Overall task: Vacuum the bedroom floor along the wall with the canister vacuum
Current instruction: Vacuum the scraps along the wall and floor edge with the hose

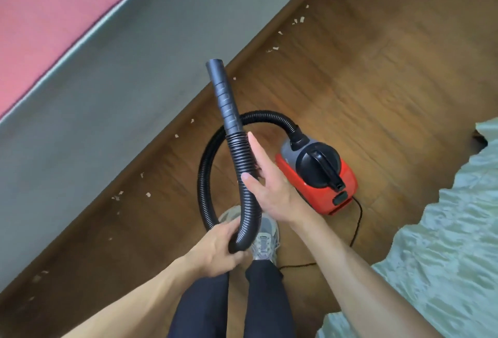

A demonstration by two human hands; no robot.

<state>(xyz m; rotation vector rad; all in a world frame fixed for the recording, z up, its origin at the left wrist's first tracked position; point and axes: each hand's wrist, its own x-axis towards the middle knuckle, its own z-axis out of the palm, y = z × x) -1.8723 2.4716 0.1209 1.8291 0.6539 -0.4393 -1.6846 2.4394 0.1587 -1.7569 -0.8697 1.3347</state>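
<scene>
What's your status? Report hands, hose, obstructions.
Left hand grips hose at its bend; right hand flat against it. Nozzle raised off floor. Scraps litter wall edge; canister grounded right.

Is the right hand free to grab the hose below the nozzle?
Probably yes: the right hand is open right beside the hose, nothing between them, and the left hand grips it lower down, leaving that stretch bare.

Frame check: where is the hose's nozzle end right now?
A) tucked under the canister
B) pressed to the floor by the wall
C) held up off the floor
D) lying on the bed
C: the nozzle is raised off the floor, with the left hand gripping the hose lower down.
</scene>
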